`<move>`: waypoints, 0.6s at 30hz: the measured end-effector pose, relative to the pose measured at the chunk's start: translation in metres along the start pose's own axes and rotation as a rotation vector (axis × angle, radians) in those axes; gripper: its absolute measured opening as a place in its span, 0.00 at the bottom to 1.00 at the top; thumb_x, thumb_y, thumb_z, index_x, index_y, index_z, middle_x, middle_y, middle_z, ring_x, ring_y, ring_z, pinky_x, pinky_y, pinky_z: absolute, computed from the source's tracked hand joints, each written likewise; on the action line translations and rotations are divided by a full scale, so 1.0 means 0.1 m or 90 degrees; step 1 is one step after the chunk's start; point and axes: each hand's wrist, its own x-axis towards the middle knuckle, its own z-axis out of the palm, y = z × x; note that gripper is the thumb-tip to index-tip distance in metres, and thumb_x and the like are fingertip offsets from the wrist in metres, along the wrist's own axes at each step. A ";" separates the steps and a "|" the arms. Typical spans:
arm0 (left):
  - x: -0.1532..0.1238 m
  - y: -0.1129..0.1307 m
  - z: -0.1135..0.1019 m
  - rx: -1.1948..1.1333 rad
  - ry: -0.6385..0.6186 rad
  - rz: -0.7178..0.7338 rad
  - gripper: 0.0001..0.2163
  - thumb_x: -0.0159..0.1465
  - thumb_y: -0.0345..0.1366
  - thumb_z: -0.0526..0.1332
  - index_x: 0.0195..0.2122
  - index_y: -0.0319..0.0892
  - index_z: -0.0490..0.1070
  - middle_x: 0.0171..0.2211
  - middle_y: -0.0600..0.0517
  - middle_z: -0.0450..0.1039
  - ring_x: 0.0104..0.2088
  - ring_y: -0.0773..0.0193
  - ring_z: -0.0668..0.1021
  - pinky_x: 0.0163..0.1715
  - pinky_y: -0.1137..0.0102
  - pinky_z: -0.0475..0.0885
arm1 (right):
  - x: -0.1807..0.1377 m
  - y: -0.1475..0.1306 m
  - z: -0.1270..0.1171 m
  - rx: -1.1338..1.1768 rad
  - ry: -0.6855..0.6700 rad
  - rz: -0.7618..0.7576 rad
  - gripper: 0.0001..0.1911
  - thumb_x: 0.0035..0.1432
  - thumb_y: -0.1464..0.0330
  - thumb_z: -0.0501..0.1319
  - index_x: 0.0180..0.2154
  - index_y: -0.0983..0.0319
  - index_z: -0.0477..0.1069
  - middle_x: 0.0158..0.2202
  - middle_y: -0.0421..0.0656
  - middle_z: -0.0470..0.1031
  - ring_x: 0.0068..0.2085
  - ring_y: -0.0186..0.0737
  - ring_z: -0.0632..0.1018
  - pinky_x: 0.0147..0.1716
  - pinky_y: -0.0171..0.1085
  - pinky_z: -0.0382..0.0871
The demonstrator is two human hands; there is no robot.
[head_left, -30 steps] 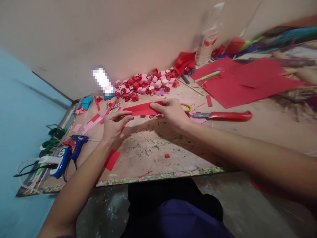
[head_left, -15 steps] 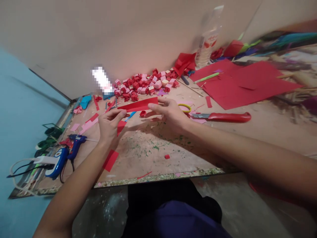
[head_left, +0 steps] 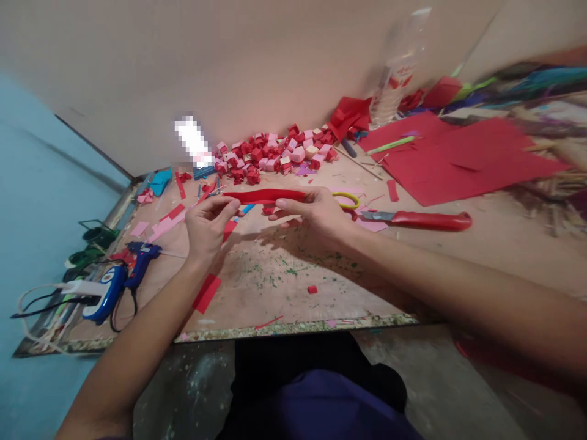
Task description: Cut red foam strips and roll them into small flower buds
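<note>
Both my hands hold a long red paper strip (head_left: 266,195) a little above the wooden work board (head_left: 284,287). My left hand (head_left: 208,226) pinches its left end with thumb and fingers. My right hand (head_left: 316,214) grips its right end, fingers curled round it. The strip lies almost flat and level between them. Behind it lies a heap of small red and pink folded paper pieces (head_left: 275,156). Right of my right hand lie a red-handled cutter knife (head_left: 417,219) and yellow-handled scissors (head_left: 346,198).
Large red paper sheets (head_left: 458,156) and a clear plastic bottle (head_left: 397,73) are at the back right. A blue glue gun (head_left: 140,263) and a blue-white plug block with cables (head_left: 98,293) sit at the left edge. Red and pink scraps (head_left: 206,293) litter the board. The wall stands close behind.
The red strip has turned from a wider, tilted piece to a narrow level one. My left hand closed from loose fingers into a pinch on its left end.
</note>
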 end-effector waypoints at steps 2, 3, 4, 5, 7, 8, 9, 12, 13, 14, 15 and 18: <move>-0.01 0.03 0.01 0.012 0.006 0.000 0.06 0.60 0.39 0.75 0.31 0.43 0.83 0.26 0.53 0.82 0.28 0.64 0.84 0.33 0.70 0.80 | 0.00 0.00 0.01 -0.001 0.012 0.000 0.10 0.56 0.64 0.77 0.40 0.61 0.86 0.42 0.48 0.88 0.39 0.41 0.86 0.35 0.36 0.80; -0.01 0.04 0.02 0.018 0.010 -0.001 0.05 0.60 0.38 0.74 0.31 0.43 0.83 0.26 0.53 0.82 0.28 0.64 0.83 0.32 0.70 0.80 | 0.00 0.00 0.01 -0.002 0.016 -0.001 0.10 0.56 0.65 0.77 0.39 0.61 0.86 0.42 0.48 0.88 0.38 0.41 0.87 0.35 0.35 0.80; -0.02 0.05 0.03 0.023 0.013 0.001 0.05 0.60 0.37 0.74 0.31 0.43 0.83 0.25 0.53 0.82 0.27 0.64 0.83 0.32 0.70 0.79 | 0.00 -0.01 0.01 -0.002 0.020 -0.003 0.09 0.56 0.66 0.76 0.39 0.62 0.86 0.41 0.48 0.88 0.38 0.41 0.87 0.35 0.35 0.80; -0.02 0.06 0.03 0.028 0.016 0.004 0.04 0.61 0.36 0.73 0.31 0.43 0.83 0.25 0.53 0.81 0.27 0.64 0.83 0.32 0.70 0.79 | 0.00 -0.01 0.01 -0.003 0.025 -0.004 0.08 0.56 0.66 0.76 0.38 0.62 0.86 0.40 0.48 0.88 0.37 0.40 0.87 0.34 0.35 0.79; -0.03 0.06 0.05 0.038 0.018 0.012 0.04 0.61 0.36 0.73 0.31 0.43 0.82 0.25 0.53 0.80 0.27 0.64 0.83 0.32 0.70 0.79 | 0.00 -0.02 0.02 -0.007 0.030 -0.005 0.08 0.55 0.67 0.76 0.37 0.63 0.86 0.39 0.49 0.88 0.36 0.41 0.87 0.34 0.35 0.79; -0.03 0.05 0.05 0.039 0.019 0.015 0.05 0.62 0.36 0.73 0.31 0.42 0.81 0.26 0.53 0.80 0.27 0.64 0.83 0.32 0.71 0.79 | 0.00 -0.02 0.01 -0.012 0.030 -0.006 0.08 0.55 0.66 0.76 0.37 0.64 0.86 0.39 0.49 0.88 0.36 0.41 0.87 0.34 0.35 0.79; -0.03 0.04 0.05 0.033 0.021 0.016 0.06 0.61 0.37 0.73 0.32 0.43 0.80 0.26 0.54 0.79 0.27 0.65 0.83 0.32 0.71 0.79 | 0.00 -0.02 0.01 -0.016 0.028 -0.009 0.09 0.55 0.66 0.76 0.37 0.64 0.86 0.39 0.50 0.88 0.36 0.41 0.87 0.34 0.35 0.80; -0.03 0.01 0.05 -0.047 0.018 0.001 0.15 0.58 0.39 0.77 0.40 0.46 0.74 0.29 0.58 0.77 0.26 0.66 0.82 0.30 0.72 0.80 | -0.01 -0.02 0.01 -0.031 0.028 -0.017 0.11 0.56 0.64 0.76 0.38 0.65 0.86 0.39 0.50 0.88 0.36 0.42 0.87 0.34 0.36 0.80; -0.03 0.00 0.04 -0.085 0.005 -0.017 0.18 0.57 0.40 0.78 0.43 0.48 0.72 0.30 0.59 0.77 0.26 0.66 0.82 0.30 0.71 0.80 | -0.01 -0.01 0.01 -0.037 0.028 -0.017 0.12 0.57 0.63 0.76 0.38 0.65 0.86 0.39 0.50 0.88 0.36 0.42 0.87 0.34 0.36 0.80; -0.03 0.00 0.03 -0.117 -0.019 -0.045 0.21 0.57 0.41 0.79 0.46 0.50 0.71 0.31 0.59 0.78 0.27 0.66 0.83 0.30 0.71 0.80 | -0.01 -0.01 0.01 -0.045 0.026 -0.014 0.12 0.57 0.63 0.75 0.39 0.65 0.86 0.39 0.50 0.88 0.36 0.42 0.87 0.35 0.36 0.81; -0.04 0.01 0.03 -0.138 -0.049 -0.080 0.21 0.57 0.42 0.78 0.47 0.50 0.72 0.31 0.58 0.79 0.28 0.64 0.83 0.31 0.70 0.81 | -0.02 -0.01 0.02 -0.052 0.026 -0.013 0.12 0.57 0.62 0.75 0.39 0.65 0.86 0.39 0.50 0.88 0.35 0.41 0.87 0.35 0.37 0.81; -0.04 0.02 0.01 -0.132 -0.118 -0.170 0.16 0.58 0.46 0.77 0.40 0.44 0.78 0.30 0.51 0.82 0.30 0.61 0.84 0.32 0.68 0.82 | -0.03 -0.03 0.03 -0.070 0.023 -0.018 0.12 0.57 0.63 0.75 0.39 0.65 0.86 0.40 0.50 0.88 0.34 0.40 0.86 0.35 0.37 0.81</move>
